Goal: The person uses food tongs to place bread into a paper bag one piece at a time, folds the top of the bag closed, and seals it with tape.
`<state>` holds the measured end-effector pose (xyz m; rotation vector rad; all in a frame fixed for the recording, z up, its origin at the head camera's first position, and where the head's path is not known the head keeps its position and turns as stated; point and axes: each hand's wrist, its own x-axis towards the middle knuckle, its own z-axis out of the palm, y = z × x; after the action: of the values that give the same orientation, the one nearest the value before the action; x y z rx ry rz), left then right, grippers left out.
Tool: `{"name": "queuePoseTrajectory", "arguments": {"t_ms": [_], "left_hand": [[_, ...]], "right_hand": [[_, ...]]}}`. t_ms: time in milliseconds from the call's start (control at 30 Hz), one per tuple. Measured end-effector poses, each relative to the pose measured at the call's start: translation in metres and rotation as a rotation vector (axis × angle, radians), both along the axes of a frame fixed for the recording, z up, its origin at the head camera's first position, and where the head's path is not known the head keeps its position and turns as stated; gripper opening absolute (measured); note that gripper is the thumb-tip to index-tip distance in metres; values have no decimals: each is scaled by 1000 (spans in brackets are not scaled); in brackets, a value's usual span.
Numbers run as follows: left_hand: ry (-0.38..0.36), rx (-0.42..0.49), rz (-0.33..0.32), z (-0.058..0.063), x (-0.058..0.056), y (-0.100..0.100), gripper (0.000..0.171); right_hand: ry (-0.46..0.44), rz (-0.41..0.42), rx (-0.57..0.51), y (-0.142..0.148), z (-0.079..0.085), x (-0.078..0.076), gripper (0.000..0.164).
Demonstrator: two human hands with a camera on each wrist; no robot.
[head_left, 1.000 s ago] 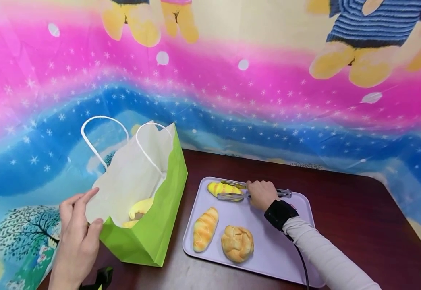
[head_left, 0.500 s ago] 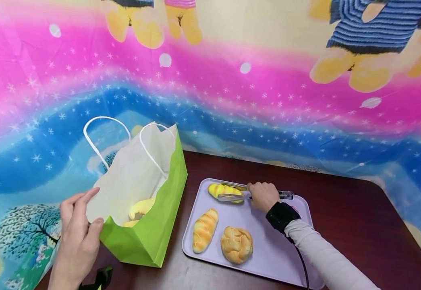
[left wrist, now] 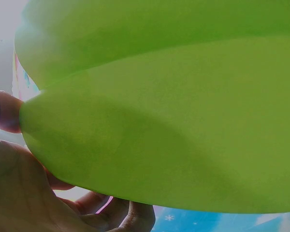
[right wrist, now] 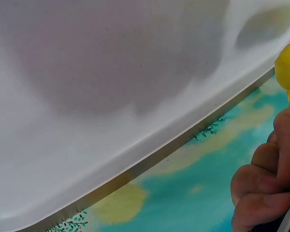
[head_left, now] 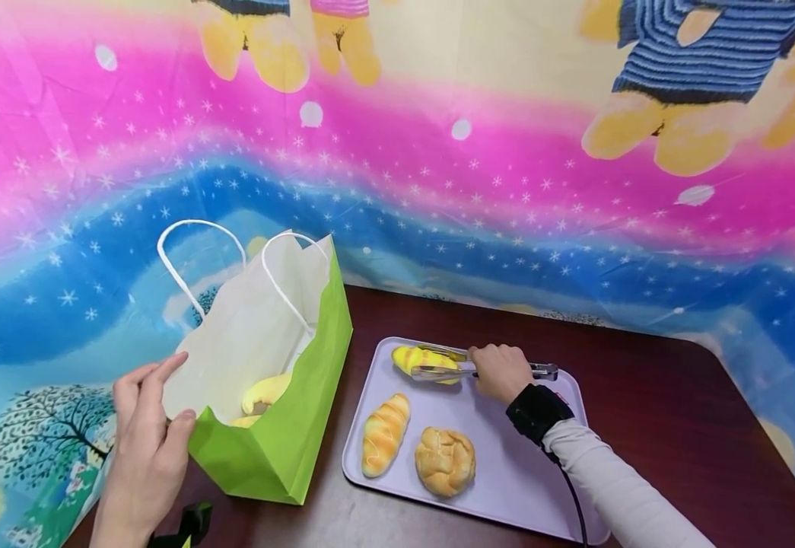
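Note:
In the head view my left hand (head_left: 147, 449) holds the near-left rim of a green paper bag (head_left: 301, 426), thumb and fingers at its edge. The left wrist view shows the thumb (left wrist: 5, 112) at the side of the green paper (left wrist: 150, 125), fingers partly hidden behind. My right hand (head_left: 503, 371) grips metal tongs (head_left: 441, 372) low over the tray. Their arms lie on both sides of a yellow striped bread roll (head_left: 416, 358) at the tray's back left. In the right wrist view, curled fingers (right wrist: 258, 188) appear beside the yellow roll (right wrist: 289, 70).
On the lilac tray (head_left: 507, 487) also lie a long golden roll (head_left: 386, 435) and a round bun (head_left: 445, 462). Inside the bag is a pale yellow bread (head_left: 267, 392). Two white handles (head_left: 195, 223) rise from the bag. A printed cloth (head_left: 397, 167) hangs behind the dark table (head_left: 678, 426).
My right hand has shifted slightly to the right along the tongs' handle end. The tongs stay around the yellow roll, and my left hand keeps its place at the bag.

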<state>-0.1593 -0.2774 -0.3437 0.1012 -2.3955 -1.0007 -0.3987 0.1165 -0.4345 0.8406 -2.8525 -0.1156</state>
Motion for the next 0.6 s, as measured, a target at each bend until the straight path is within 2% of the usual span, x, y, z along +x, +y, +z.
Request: {"name": "queuePoseTrajectory", "arguments": {"t_ms": [400, 600], "left_hand": [[-16, -7, -9, 1, 1, -1, 50], [8, -7, -15, 1, 1, -1, 50]], "right_hand": [[66, 53, -100, 9, 13, 5, 32], [71, 67, -111, 10, 19, 8, 33]]}}
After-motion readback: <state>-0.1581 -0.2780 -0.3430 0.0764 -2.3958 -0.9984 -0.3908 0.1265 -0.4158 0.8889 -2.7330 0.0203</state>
